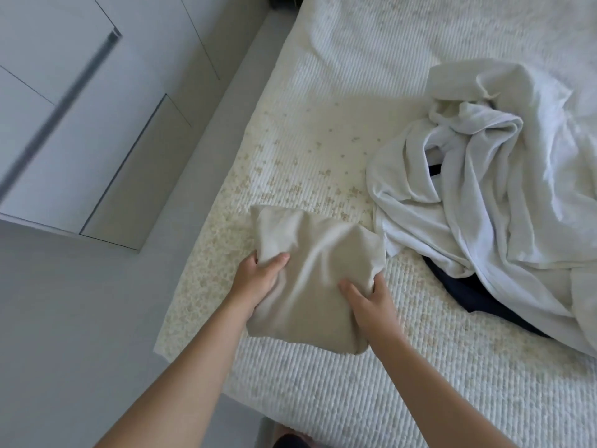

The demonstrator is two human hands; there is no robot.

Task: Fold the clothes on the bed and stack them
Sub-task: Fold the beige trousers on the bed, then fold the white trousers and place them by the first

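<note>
A folded beige garment (310,273) lies near the bed's front left corner. My left hand (258,279) grips its left edge, thumb on top. My right hand (368,299) grips its right edge, thumb pressed on the cloth. To the right sits a crumpled heap of white clothes (484,195), with a beige piece (475,82) on its far side. A dark navy garment (475,295) shows from under the heap. All rest on the bed (323,396), which has a white ribbed cover with small tan specks.
The bed's left edge runs diagonally from the top centre to the lower left. Beyond it is grey floor (80,318) and a white cabinet with a grey handle (58,108). The far part of the bed cover (420,33) lies flat.
</note>
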